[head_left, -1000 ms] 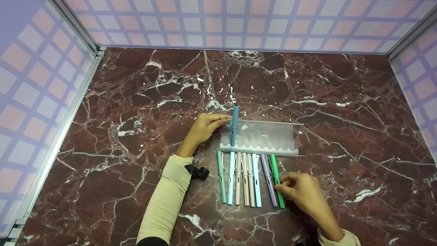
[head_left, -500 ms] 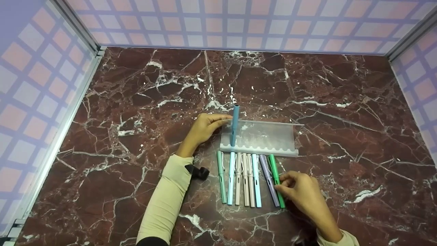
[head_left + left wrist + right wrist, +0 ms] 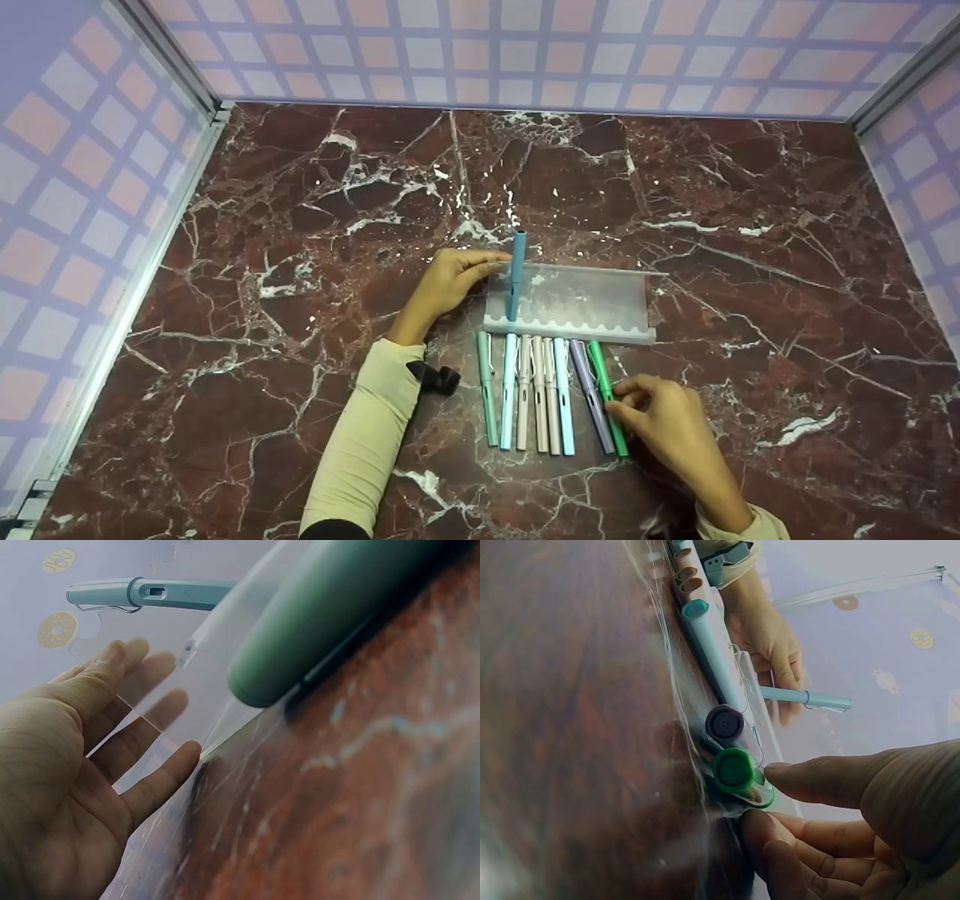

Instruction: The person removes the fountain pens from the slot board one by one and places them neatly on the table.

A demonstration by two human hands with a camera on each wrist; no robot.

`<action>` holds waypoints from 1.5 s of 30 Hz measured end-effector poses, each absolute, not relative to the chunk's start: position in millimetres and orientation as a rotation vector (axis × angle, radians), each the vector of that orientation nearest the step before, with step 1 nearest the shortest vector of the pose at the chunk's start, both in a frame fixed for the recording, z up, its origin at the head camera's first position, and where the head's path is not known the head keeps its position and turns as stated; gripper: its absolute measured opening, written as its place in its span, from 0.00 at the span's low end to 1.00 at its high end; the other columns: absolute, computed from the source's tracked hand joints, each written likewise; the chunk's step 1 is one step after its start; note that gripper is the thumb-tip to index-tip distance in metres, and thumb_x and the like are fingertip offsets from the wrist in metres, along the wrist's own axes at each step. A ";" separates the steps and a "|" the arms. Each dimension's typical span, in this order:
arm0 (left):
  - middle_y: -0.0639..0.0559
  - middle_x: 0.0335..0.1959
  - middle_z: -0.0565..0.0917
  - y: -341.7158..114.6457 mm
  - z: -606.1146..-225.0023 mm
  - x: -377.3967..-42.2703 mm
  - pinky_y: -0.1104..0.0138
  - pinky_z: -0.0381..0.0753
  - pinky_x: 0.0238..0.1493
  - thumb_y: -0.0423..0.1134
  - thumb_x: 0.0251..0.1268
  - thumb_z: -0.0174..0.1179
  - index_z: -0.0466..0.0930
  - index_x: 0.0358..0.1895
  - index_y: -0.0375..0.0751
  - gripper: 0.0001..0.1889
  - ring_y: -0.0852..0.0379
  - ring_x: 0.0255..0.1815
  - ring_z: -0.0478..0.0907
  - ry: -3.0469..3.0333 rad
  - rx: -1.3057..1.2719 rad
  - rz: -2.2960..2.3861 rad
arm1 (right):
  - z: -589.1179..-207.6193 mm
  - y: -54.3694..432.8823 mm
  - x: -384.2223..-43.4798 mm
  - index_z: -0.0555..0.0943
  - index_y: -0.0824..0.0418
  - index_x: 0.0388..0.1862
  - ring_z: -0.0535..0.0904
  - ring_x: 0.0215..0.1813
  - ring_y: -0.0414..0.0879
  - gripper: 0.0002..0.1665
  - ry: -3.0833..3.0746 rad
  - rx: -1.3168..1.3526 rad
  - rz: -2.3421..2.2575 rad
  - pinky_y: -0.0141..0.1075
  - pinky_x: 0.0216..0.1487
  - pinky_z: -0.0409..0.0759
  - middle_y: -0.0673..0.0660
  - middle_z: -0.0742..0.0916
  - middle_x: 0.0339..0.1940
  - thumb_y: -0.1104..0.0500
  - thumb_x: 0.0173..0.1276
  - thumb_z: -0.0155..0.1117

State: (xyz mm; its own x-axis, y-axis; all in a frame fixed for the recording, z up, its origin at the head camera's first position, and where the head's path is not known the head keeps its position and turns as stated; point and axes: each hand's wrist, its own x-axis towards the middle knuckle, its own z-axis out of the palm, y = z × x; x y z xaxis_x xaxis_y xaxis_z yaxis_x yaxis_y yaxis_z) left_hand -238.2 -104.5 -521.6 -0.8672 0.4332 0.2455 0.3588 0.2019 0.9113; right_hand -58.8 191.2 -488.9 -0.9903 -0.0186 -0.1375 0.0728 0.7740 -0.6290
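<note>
A clear pen stand [image 3: 585, 292] with a notched front bar stands mid-table. One blue pen [image 3: 516, 274] rises upright in its left end. My left hand [image 3: 452, 281] pinches the stand's left edge; in the left wrist view, fingers show through the clear plastic. In front of the stand lies a row of capped pens: a dark green pen [image 3: 487, 390], light blue ones, beige ones and a purple pen [image 3: 591, 397]. At the row's right end my right hand [image 3: 664, 416] pinches a bright green pen [image 3: 609, 397], still lying on the table beside the purple one.
The brown marble-patterned table [image 3: 337, 225] has checkered panels [image 3: 525, 52] along its back and sides. A black wrist camera [image 3: 439, 379] sits on the left cuff.
The bright green pen has turned slightly, its top end shifting left, and the purple pen has tilted a little with it. My left hand and the stand have stayed put.
</note>
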 end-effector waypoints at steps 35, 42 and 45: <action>0.36 0.51 0.86 -102.4 -507.4 -231.1 0.60 0.85 0.57 0.26 0.71 0.57 0.84 0.51 0.28 0.11 0.39 0.52 0.85 2.401 0.718 1.758 | -460.1 119.6 -161.4 0.86 0.66 0.47 0.89 0.42 0.54 0.15 2.703 -0.133 -1.395 0.40 0.42 0.89 0.60 0.91 0.42 0.63 0.62 0.73; 0.36 0.51 0.86 -101.6 -497.5 -225.6 0.69 0.84 0.48 0.26 0.71 0.57 0.84 0.50 0.28 0.11 0.38 0.38 0.83 2.417 0.728 1.737 | -465.1 100.5 -171.7 0.85 0.66 0.47 0.89 0.39 0.50 0.15 2.634 -0.135 -1.397 0.36 0.39 0.89 0.60 0.91 0.41 0.63 0.63 0.72; 0.37 0.51 0.86 -102.2 -507.7 -231.3 0.73 0.81 0.46 0.27 0.71 0.57 0.84 0.51 0.29 0.11 0.35 0.36 0.81 2.406 0.715 1.746 | -467.4 94.0 -174.3 0.86 0.66 0.48 0.89 0.38 0.50 0.14 2.619 -0.145 -1.391 0.36 0.39 0.89 0.60 0.91 0.41 0.63 0.63 0.72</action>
